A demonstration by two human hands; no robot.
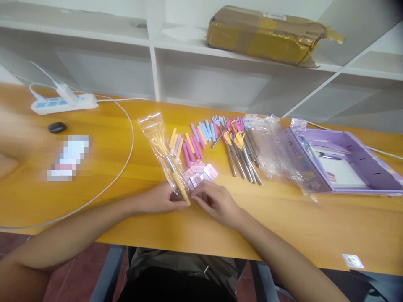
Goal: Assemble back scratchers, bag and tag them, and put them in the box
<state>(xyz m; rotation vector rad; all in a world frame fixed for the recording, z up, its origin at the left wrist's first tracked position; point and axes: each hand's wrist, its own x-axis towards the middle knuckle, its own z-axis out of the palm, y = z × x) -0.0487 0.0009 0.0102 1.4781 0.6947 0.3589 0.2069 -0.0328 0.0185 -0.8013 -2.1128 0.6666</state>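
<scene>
- Two bare hands meet at the near end of a clear bag (154, 123), which slants over the worktop (302, 235) with its zip end pointing away from the person.
- Inside the bag is a yellow back scratcher (180, 186), its fingered head towards the zip end and its handle towards the person.
- The left hand (165, 198) is closed around the bag's near end, thumb lying beside the handle.
- The right hand (213, 201) is at the right edge of the bag's near end, fingers curled, thumb and forefinger almost meeting; whether they pinch the plastic, I cannot tell.
- Just right of the bag, near the right hand, several pink cards (210, 171) overlap.
- Beyond those cards and right of the bag lie short coloured tubes (197, 147) in yellow, purple, blue and pink.
- Further right of the bag are metal-rod scratchers (239, 139) in a heap, their heads yellow, pink and blue.
- Past the heap, well right of the bag, come crumpled plastic sleeves (270, 142), then an open purple box (333, 138).
- Left of the bag run a white cable (132, 134) and, farther back, a power strip (85, 102).
</scene>
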